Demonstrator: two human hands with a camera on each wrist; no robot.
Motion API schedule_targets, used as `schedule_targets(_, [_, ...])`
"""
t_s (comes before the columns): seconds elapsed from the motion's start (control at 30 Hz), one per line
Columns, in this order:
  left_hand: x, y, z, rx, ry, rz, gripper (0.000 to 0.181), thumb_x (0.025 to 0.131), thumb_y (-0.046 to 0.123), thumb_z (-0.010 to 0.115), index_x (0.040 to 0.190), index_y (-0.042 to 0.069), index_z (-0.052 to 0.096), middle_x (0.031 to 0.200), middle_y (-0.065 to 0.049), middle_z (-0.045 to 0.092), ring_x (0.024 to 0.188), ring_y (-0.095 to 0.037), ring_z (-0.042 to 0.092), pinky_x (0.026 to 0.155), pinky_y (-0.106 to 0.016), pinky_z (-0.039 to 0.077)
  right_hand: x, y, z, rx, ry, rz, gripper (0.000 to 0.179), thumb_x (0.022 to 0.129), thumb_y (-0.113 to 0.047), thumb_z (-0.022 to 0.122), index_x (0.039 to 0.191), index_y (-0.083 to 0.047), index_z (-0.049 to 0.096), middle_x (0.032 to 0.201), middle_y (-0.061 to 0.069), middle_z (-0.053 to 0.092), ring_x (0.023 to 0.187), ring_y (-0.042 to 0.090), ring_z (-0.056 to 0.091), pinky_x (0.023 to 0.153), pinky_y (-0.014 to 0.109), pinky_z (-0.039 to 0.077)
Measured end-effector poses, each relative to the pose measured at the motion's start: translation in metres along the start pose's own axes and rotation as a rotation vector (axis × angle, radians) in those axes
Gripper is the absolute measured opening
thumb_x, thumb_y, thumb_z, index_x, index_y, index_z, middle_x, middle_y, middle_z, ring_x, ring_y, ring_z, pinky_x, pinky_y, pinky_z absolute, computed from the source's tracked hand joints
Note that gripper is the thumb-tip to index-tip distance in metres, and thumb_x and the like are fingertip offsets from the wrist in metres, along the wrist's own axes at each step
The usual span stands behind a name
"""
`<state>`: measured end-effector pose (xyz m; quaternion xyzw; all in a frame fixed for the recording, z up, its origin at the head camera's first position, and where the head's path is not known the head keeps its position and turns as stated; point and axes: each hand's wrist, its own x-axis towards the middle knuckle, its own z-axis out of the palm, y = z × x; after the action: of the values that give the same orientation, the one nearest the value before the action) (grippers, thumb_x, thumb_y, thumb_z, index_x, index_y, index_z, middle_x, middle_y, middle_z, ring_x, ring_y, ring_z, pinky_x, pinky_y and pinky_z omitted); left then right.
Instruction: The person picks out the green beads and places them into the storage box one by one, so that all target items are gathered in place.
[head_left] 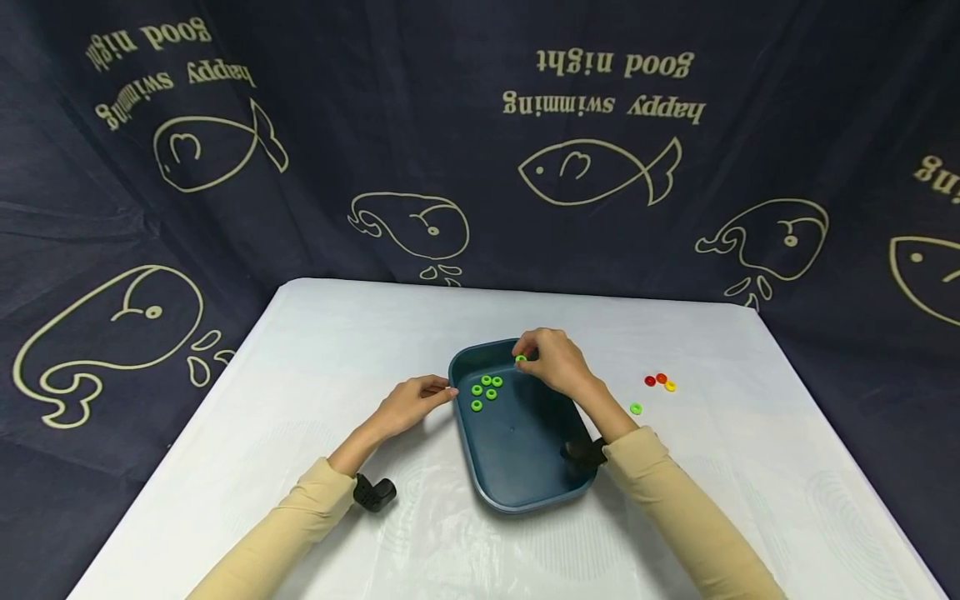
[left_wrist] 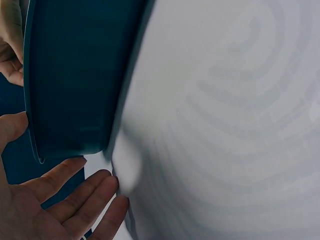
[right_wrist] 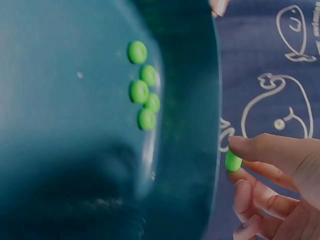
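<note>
My right hand pinches a small green ring-shaped bead between thumb and fingers, over the far rim of a dark teal tray. In the right wrist view the bead shows edge-on, just beyond the tray's rim. Several matching green beads lie on the tray floor, toward its far left corner. My left hand is at the tray's left side. Its thumb touches the rim in the left wrist view, while the other fingers extend loosely by the outer wall.
Right of the tray on the white table lie a loose green bead, two red beads and a yellow bead. A dark cloth with fish and whale drawings hangs behind. Black wrist devices are worn on both arms.
</note>
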<state>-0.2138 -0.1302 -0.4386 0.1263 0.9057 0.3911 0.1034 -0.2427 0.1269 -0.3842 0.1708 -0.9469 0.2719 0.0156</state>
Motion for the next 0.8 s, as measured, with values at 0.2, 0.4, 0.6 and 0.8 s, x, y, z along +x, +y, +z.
schedule_targets(0.2, [0.000,0.001,0.000,0.002,-0.005,-0.002,0.055,0.091,0.053,0.051,0.124,0.010,0.061,0.114,-0.009,0.068,0.106,-0.025,0.064,0.089,-0.046,0.049,0.003,-0.006,0.020,-0.026,-0.041,-0.025,0.011,0.080,-0.014,0.074,0.090,-0.010,0.072,0.087,0.004,0.068,0.076,0.016,0.061,0.063,0.031,0.049])
schedule_targets(0.4, [0.003,-0.001,0.001,-0.011,-0.014,-0.039,0.048,0.091,0.048,0.054,0.124,0.013,0.061,0.116,-0.007,0.068,0.108,-0.023,0.063,0.092,-0.045,0.048,0.003,-0.005,0.033,-0.051,-0.057,-0.065,0.011,0.078,-0.008,0.075,0.088,-0.007,0.071,0.086,0.005,0.068,0.079,0.018,0.062,0.067,0.032,0.051])
schedule_targets(0.6, [0.003,0.001,0.000,-0.020,-0.009,-0.041,0.047,0.091,0.048,0.055,0.124,0.014,0.061,0.116,-0.006,0.067,0.108,-0.022,0.063,0.093,-0.045,0.048,0.004,-0.003,0.041,-0.068,-0.091,-0.058,0.010,0.077,-0.006,0.076,0.085,-0.008,0.070,0.086,0.007,0.069,0.076,0.018,0.064,0.066,0.033,0.052])
schedule_targets(0.8, [0.002,0.001,0.001,-0.021,-0.011,-0.037,0.048,0.091,0.049,0.055,0.124,0.014,0.061,0.116,-0.006,0.067,0.108,-0.022,0.063,0.092,-0.044,0.048,0.003,0.001,0.050,-0.090,-0.121,-0.052,0.011,0.075,-0.005,0.078,0.082,-0.008,0.069,0.084,0.005,0.068,0.076,0.018,0.064,0.065,0.033,0.052])
